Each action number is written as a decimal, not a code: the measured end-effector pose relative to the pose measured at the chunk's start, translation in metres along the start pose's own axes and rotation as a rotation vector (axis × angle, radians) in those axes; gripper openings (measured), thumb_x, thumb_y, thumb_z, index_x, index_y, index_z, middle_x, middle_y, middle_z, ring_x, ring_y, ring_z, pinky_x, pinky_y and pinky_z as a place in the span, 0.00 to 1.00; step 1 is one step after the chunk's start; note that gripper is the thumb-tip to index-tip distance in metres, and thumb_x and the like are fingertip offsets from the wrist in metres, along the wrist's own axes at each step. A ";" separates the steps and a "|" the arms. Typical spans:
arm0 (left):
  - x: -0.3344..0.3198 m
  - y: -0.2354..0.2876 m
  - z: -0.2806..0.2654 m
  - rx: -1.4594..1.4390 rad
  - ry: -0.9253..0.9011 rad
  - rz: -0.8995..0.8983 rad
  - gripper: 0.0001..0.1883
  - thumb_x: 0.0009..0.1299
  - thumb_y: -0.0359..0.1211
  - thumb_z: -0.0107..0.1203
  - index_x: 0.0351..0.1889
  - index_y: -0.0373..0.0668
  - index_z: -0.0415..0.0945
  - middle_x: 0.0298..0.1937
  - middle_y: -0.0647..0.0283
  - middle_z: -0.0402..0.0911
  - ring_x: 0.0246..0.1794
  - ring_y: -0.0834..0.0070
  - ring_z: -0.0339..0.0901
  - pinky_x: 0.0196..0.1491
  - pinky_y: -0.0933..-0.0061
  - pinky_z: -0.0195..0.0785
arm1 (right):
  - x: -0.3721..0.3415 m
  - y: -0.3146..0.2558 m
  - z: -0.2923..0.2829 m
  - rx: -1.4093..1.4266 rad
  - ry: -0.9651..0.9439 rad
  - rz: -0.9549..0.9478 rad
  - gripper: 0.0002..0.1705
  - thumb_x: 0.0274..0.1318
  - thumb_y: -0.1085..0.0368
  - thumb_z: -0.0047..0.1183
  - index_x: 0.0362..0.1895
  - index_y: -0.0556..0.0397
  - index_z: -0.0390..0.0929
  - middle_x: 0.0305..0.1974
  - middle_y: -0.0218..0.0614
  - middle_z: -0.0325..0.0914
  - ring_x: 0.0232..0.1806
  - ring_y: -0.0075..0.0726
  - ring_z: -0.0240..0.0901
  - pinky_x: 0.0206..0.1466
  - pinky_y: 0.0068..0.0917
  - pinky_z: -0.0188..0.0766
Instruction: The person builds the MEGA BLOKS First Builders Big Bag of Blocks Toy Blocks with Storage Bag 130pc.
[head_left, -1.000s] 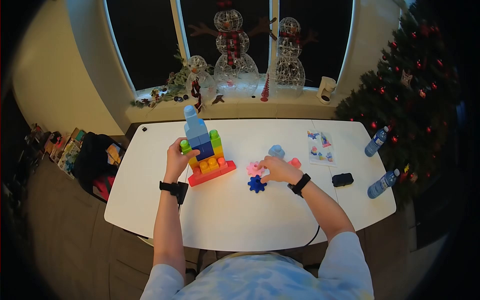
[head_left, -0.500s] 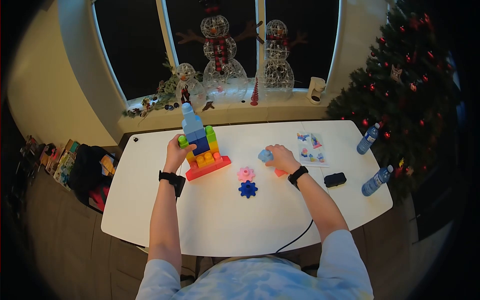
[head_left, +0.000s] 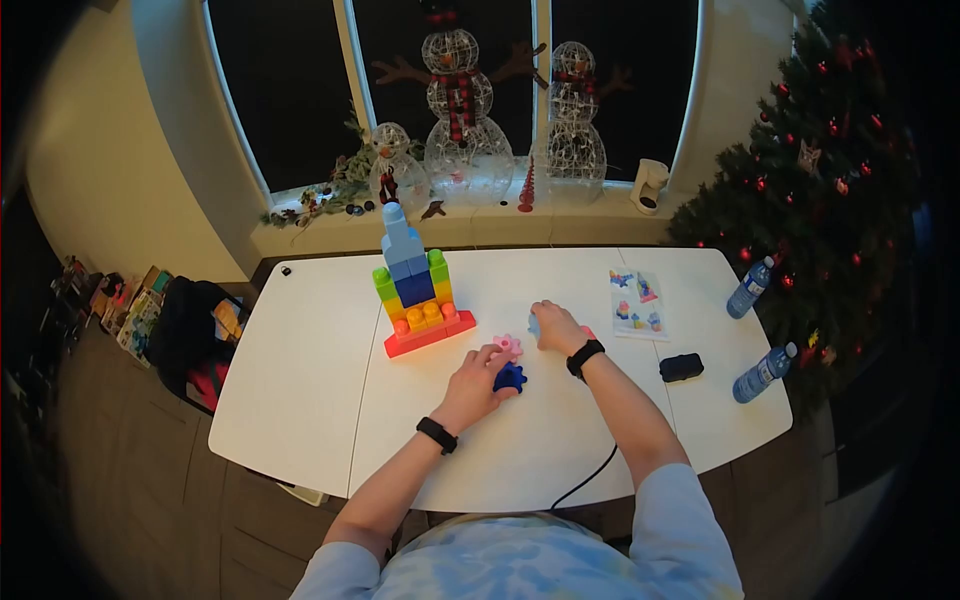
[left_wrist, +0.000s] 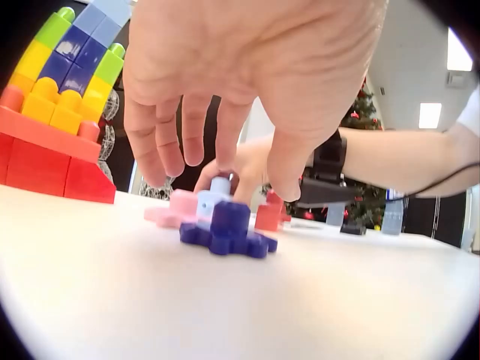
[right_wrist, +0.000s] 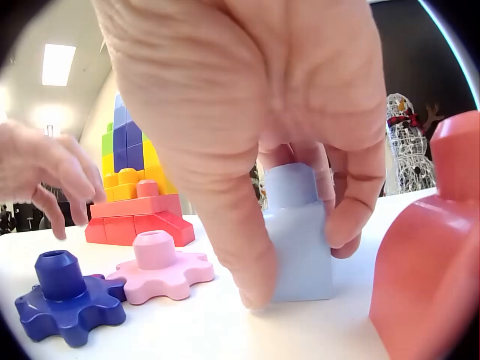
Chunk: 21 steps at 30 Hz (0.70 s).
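My right hand [head_left: 560,328] pinches a light blue block [right_wrist: 300,251], which stands upright on the table. Over the dark blue gear [left_wrist: 229,231] my left hand [head_left: 474,388] hovers, its fingers relaxed and spread above it; in the left wrist view a gap shows between them. Just behind that gear lies a pink gear [right_wrist: 161,270]. A red block [right_wrist: 435,262] stands beside the light blue one, on its far right in the right wrist view. The tower of coloured blocks [head_left: 415,290] on its red base stands at the back left, touched by neither hand.
A picture sheet [head_left: 638,303] and a black case [head_left: 682,367] lie on the right of the white table [head_left: 290,400]. Two water bottles [head_left: 750,287] stand near its right edge. A black cable [head_left: 590,480] runs over the front edge.
My left hand has let go of the tower and moved right and nearer, over the dark blue gear. My right hand has gone from above the gears to the light blue block and holds it.
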<state>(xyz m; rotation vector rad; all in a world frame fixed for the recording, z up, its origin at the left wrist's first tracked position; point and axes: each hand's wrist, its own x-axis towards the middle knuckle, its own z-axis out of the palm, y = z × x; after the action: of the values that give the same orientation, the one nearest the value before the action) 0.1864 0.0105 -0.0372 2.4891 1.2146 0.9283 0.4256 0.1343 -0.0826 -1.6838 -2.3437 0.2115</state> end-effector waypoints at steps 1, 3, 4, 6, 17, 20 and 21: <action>-0.001 0.000 0.007 0.035 -0.091 -0.005 0.30 0.60 0.36 0.73 0.62 0.49 0.77 0.60 0.60 0.76 0.58 0.59 0.76 0.55 0.59 0.77 | -0.003 0.000 -0.003 -0.003 0.006 0.003 0.32 0.38 0.67 0.71 0.53 0.57 0.78 0.50 0.50 0.79 0.55 0.57 0.77 0.58 0.45 0.77; -0.006 -0.003 0.017 0.051 -0.161 -0.009 0.31 0.60 0.34 0.72 0.63 0.49 0.76 0.60 0.60 0.76 0.58 0.58 0.75 0.57 0.60 0.77 | -0.012 0.002 -0.008 0.134 0.072 -0.006 0.35 0.34 0.61 0.75 0.52 0.57 0.78 0.49 0.49 0.78 0.54 0.55 0.78 0.58 0.43 0.76; -0.008 -0.004 0.021 0.069 -0.230 -0.024 0.32 0.59 0.32 0.72 0.63 0.48 0.75 0.60 0.61 0.76 0.58 0.57 0.75 0.58 0.60 0.77 | -0.018 -0.002 -0.019 0.131 0.072 -0.005 0.35 0.34 0.61 0.75 0.52 0.57 0.78 0.49 0.49 0.78 0.54 0.55 0.78 0.58 0.43 0.76; -0.013 -0.009 0.028 0.046 -0.227 -0.034 0.30 0.58 0.31 0.71 0.61 0.47 0.76 0.61 0.60 0.77 0.58 0.56 0.75 0.60 0.59 0.75 | -0.030 -0.021 -0.050 0.317 0.099 0.088 0.36 0.35 0.54 0.75 0.50 0.59 0.78 0.46 0.48 0.76 0.50 0.57 0.77 0.56 0.44 0.76; -0.017 -0.019 -0.019 -0.164 -0.307 -0.260 0.25 0.59 0.25 0.70 0.54 0.42 0.74 0.54 0.57 0.81 0.53 0.56 0.80 0.58 0.59 0.75 | -0.043 -0.080 -0.088 0.759 0.195 -0.066 0.35 0.50 0.54 0.73 0.59 0.58 0.78 0.46 0.39 0.84 0.39 0.32 0.77 0.44 0.29 0.77; -0.019 -0.038 -0.039 -0.823 -0.049 -0.446 0.28 0.64 0.28 0.71 0.61 0.42 0.73 0.60 0.60 0.80 0.56 0.63 0.82 0.61 0.61 0.76 | -0.049 -0.105 -0.094 0.856 0.148 -0.104 0.32 0.57 0.54 0.70 0.61 0.57 0.77 0.44 0.36 0.85 0.38 0.28 0.76 0.43 0.27 0.76; -0.019 -0.035 -0.055 -1.100 0.013 -0.481 0.30 0.65 0.27 0.70 0.65 0.42 0.71 0.62 0.61 0.78 0.59 0.66 0.80 0.63 0.61 0.75 | -0.052 -0.114 -0.096 0.885 0.111 -0.121 0.31 0.60 0.54 0.68 0.62 0.57 0.76 0.44 0.35 0.84 0.38 0.27 0.76 0.43 0.27 0.76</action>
<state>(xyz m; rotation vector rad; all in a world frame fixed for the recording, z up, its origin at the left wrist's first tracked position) 0.1212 0.0136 -0.0190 1.2683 0.8580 1.0553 0.3647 0.0463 0.0331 -1.0694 -1.8162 0.9355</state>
